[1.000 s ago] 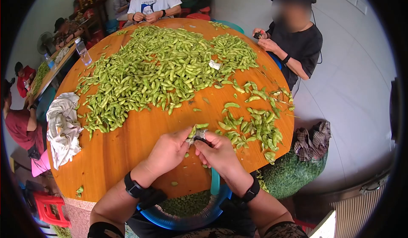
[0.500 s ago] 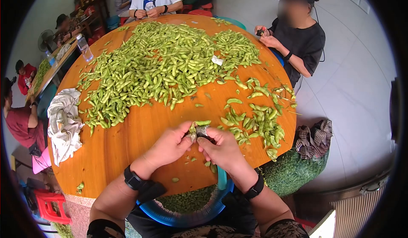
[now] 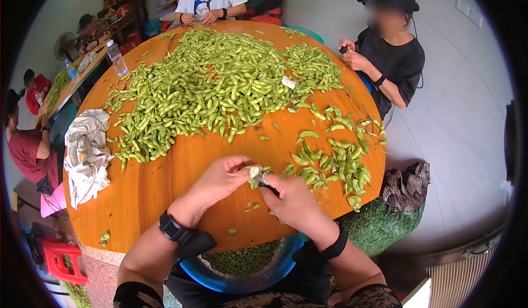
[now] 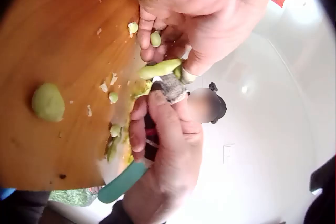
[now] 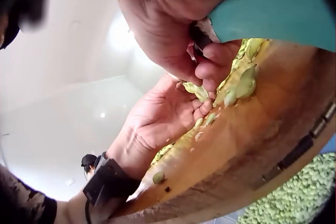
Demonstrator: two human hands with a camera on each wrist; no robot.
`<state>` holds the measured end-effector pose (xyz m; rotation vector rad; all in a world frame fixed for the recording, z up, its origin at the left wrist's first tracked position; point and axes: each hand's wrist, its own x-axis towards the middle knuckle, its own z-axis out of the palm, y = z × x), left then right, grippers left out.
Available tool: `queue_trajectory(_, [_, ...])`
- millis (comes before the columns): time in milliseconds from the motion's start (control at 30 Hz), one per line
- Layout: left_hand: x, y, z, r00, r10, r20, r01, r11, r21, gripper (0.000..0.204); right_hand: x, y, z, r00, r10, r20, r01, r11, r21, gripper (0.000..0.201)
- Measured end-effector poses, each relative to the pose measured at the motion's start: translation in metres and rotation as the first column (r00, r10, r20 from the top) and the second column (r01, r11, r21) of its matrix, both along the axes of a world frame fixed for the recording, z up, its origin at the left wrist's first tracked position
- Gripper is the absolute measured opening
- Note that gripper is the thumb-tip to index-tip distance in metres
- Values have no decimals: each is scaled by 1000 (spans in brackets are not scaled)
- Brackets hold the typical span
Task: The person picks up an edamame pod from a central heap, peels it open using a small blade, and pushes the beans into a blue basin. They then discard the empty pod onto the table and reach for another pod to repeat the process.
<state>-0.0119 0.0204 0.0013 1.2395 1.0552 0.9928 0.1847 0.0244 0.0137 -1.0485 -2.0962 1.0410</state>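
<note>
My left hand [image 3: 223,179] pinches a green soybean pod [image 4: 161,68] between thumb and fingers, over the near part of the table. A loose bean [image 4: 156,38] lies against its curled fingers in the left wrist view. Opposite it, my right hand [image 3: 294,198] grips a tool with a teal handle [image 5: 273,11], which the hand hides in the head view. A grey, rough-textured piece [image 4: 172,87] shows at the right thumb, close against the pod. Bean bits and a pale green bean [image 4: 48,102] lie on the wooden table [image 3: 159,198] below.
A large heap of pods [image 3: 209,88] covers the table's middle, with a smaller group [image 3: 341,165] to the right. A blue basin [image 3: 192,278] of beans sits below the near edge. A white cloth [image 3: 85,154] lies left; a green sack [image 3: 379,228] stands right. Two people sit across.
The head view has shifted slightly. Both hands still meet over the table's near part; the right hand has turned, and the teal handle has gone out of sight in the head view.
</note>
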Motion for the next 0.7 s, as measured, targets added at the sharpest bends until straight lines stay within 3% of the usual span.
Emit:
queue_trajectory(67, [-2,-1,6,1000,11,-11,-11,999,-39,25,2,1,-4,998,45,51,-54,979,195,7])
queue_trajectory(100, [-2,-1,9,1000,20,-22,-21,997,-79,22,3,1,-2,998,47,51,-56,979,197,7])
queue_trajectory(167, [-6,-1,7,999,24,-22,-25,998,-63,21,6,-1,4,999,13,36,-14,999,45,8])
queue_trajectory(300, [-2,-3,12,995,100,-27,-98,994,56,27,9,4,-1,1000,-7,16,5,994,108,7])
queue_trajectory(367, [-1,-5,19,994,90,-62,-87,994,61,32,11,7,2,989,-92,-115,80,991,-103,8])
queue_trajectory(400, [-1,-6,20,992,80,-96,-75,995,62,37,11,9,6,989,-93,-115,81,992,-100,8])
queue_trajectory(467, [3,-7,16,984,101,-148,-86,991,104,39,11,11,16,936,-178,-304,-28,823,-568,11])
queue_trajectory(633, [12,-10,8,938,151,-311,-54,952,300,39,6,9,16,900,-195,-390,-83,802,-592,15])
queue_trajectory(700, [16,-12,11,897,229,-378,-16,871,491,40,5,7,14,891,-215,-400,-81,792,-605,14])
